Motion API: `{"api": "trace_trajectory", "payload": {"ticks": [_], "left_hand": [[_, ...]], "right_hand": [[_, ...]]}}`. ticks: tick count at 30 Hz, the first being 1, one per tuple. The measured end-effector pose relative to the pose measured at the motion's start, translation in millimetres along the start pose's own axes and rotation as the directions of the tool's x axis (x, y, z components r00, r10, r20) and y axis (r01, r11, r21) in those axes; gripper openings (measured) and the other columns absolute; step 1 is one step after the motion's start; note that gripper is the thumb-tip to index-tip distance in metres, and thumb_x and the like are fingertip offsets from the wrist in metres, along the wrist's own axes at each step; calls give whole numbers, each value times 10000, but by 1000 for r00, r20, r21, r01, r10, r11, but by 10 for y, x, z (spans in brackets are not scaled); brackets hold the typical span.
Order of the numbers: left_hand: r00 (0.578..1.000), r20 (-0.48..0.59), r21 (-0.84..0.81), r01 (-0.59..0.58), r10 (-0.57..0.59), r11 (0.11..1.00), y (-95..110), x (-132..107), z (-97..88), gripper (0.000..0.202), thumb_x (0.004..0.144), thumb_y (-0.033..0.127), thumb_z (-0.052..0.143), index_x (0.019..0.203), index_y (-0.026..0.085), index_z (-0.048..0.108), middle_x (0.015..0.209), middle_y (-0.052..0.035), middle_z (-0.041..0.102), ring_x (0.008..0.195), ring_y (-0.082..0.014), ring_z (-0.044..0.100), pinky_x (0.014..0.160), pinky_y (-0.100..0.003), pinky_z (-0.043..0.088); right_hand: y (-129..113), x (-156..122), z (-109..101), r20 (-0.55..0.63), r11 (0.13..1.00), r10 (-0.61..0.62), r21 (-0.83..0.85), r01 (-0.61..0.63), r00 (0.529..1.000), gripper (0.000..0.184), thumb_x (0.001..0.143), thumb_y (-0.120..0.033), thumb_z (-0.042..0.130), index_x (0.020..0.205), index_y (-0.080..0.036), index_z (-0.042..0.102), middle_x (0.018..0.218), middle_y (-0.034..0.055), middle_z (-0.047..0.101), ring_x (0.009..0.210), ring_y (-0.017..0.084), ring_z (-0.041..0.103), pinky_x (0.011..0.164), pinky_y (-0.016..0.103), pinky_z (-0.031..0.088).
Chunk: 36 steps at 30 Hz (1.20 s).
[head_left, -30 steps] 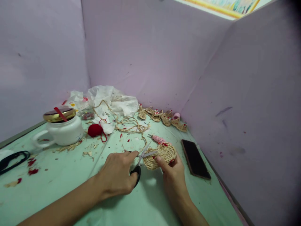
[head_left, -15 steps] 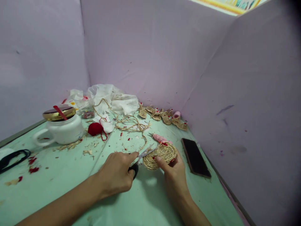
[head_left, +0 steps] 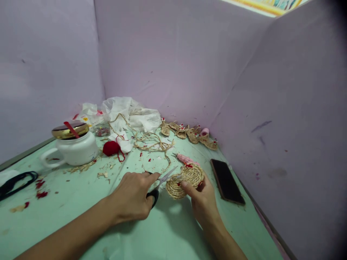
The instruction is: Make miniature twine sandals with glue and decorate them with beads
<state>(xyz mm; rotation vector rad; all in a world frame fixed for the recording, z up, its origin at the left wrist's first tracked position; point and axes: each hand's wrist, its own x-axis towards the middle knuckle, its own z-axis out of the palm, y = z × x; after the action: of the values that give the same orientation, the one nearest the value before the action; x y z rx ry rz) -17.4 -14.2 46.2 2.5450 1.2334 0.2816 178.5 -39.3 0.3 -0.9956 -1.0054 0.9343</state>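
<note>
My left hand is closed on the black handles of a pair of scissors, whose blades point at the rim of a small coiled straw mat. My right hand grips that mat from below with the thumb on its near edge, holding it tilted just above the green table. A strand of straw twine runs from the mat back toward a loose tangle.
A dark phone lies right of the mat by the purple wall. A pink tool lies behind the mat. A red yarn ball, white lidded mug, plastic bags and several small woven pieces sit further back. A black cord lies far left.
The scissor blades have closed from wide open to nearly together at the mat's edge. Both hands have shifted very little.
</note>
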Motion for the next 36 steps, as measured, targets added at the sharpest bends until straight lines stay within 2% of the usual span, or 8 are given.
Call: {"api": "trace_trajectory", "payload": {"ticks": [7, 14, 17, 20, 22, 29, 32, 36], "left_hand": [[999, 45, -38, -18, 20, 999, -30, 12, 51, 396, 674, 103, 454, 1035, 253, 516, 825, -26, 663, 821, -213, 611, 690, -276, 432], [994, 98, -115, -39, 50, 993, -40, 15, 23, 279, 685, 93, 411, 871, 244, 554, 727, 1, 643, 702, -172, 601, 622, -241, 405], [998, 49, -93, -23, 28, 995, -48, 20, 19, 315, 679, 149, 441, 956, 256, 546, 817, -3, 646, 738, -182, 594, 624, -250, 410], [1000, -29, -51, -12, 10, 999, -46, 22, 8, 455, 662, 209, 476, 1115, 248, 491, 989, -36, 627, 844, -216, 586, 691, -289, 431], [1000, -29, -43, -13, 11, 999, -34, 16, -3, 493, 670, 216, 470, 1163, 235, 467, 1040, -53, 615, 887, -228, 581, 737, -310, 436], [1000, 4, -42, -20, 20, 999, 42, -10, -15, 518, 670, 177, 489, 1183, 239, 446, 1030, -65, 623, 924, -237, 580, 775, -316, 436], [1000, -6, 0, -2, 2, 1000, 45, -9, -18, 510, 677, 189, 486, 1183, 229, 443, 1010, -75, 618, 913, -243, 581, 769, -326, 436], [999, -26, 63, 38, -36, 997, 22, -7, -5, 530, 678, 218, 478, 1206, 199, 431, 969, -88, 609, 843, -250, 587, 716, -342, 446]], "right_hand": [[-37, 0, 8, -10, 995, 76, 64, -75, 997, 492, 605, -204, 729, 1064, -197, 554, 966, 52, 669, 826, 217, 613, 726, 331, 491], [-37, 18, 6, -36, 995, 66, 81, -63, 997, 498, 605, -184, 735, 1069, -204, 556, 946, 36, 662, 830, 202, 606, 743, 321, 479], [-45, 14, 14, -14, 994, 64, 86, -62, 998, 504, 611, -189, 724, 1083, -204, 546, 983, 45, 663, 862, 220, 607, 773, 345, 471], [-43, 3, 17, 6, 994, 69, 82, -70, 998, 486, 622, -197, 716, 1074, -196, 540, 1020, 64, 658, 887, 236, 608, 793, 368, 469], [-34, -2, 17, 8, 995, 67, 70, -68, 998, 480, 634, -201, 711, 1080, -191, 532, 1042, 75, 652, 913, 244, 605, 807, 377, 469], [-37, -19, 83, -15, 995, 69, -65, -69, 998, 486, 590, -194, 727, 1043, -191, 550, 914, 39, 682, 815, 215, 627, 747, 333, 494], [-44, -14, 80, -15, 998, 55, -41, -56, 998, 490, 600, -204, 721, 1055, -189, 541, 927, 42, 674, 829, 215, 622, 766, 342, 486], [-56, -3, 55, -79, 999, 30, -15, -31, 996, 465, 623, -222, 718, 1047, -195, 531, 921, 36, 667, 814, 200, 614, 749, 331, 485]]}}
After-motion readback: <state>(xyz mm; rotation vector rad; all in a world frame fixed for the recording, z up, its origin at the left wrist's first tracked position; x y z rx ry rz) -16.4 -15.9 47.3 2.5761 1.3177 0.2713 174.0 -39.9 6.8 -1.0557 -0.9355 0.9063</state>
